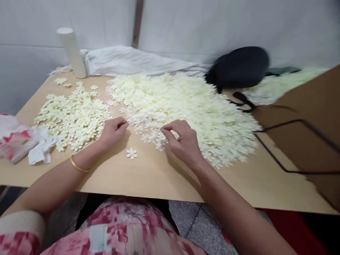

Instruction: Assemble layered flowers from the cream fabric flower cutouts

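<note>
Both hands hover low over a wooden table among pale yellow artificial flower heads. My left hand [113,131] is closed, thumb against curled fingers, at the right edge of the smaller flower pile [79,115]. Whatever it may hold is hidden. Thumb and forefinger of my right hand [183,140] pinch together at the front of the large flower pile [180,99]; anything between the tips is too small to name. One single flower [131,153] lies on the bare tabletop [148,177] between the hands, touched by neither.
A white cylindrical bottle [73,53] and a white cloth [127,62] stand along the wall. Behind the large pile is a black rounded object [240,67]. At right are a brown cardboard box [313,131] and a black metal frame [281,166]; at left, a red-and-white plastic bag [16,140] and crumpled tissue [41,148].
</note>
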A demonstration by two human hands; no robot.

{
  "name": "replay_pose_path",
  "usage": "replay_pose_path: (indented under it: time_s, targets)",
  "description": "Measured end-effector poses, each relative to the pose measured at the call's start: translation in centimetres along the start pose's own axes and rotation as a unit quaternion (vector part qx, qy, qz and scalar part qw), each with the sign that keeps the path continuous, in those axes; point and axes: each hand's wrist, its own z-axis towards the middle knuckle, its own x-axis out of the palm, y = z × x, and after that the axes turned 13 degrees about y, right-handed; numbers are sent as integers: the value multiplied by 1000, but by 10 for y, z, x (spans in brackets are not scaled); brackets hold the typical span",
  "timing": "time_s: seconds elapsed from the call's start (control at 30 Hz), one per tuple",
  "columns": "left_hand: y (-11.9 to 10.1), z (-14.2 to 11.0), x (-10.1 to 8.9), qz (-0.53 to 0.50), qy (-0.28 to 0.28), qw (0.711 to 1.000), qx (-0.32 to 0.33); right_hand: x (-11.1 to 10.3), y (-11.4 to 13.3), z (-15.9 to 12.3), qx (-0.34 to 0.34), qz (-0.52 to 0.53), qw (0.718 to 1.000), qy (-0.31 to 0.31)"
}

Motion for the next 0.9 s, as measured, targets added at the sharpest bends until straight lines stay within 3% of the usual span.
replay_pose_path:
  time_s: [0.13, 0.23, 0.37, 0.67, 0.9]
  targets:
    - [9, 2, 3, -13, 2, 1000, 26, 25, 34, 1, -116, 17, 972, 206]
    - [11, 1, 3, -11, 4, 999, 34, 38, 46, 1, -150, -51, 947, 280]
    - [9, 0, 3, -19, 14, 999, 34, 45, 42, 8, -128, -64, 954, 263]
    - [9, 2, 6, -60, 18, 998, 26, 30, 29, 17, -100, -14, 973, 207]
    - [11, 2, 6, -67, 3, 997, 34, 35, 26, -4, -90, -130, 961, 227]
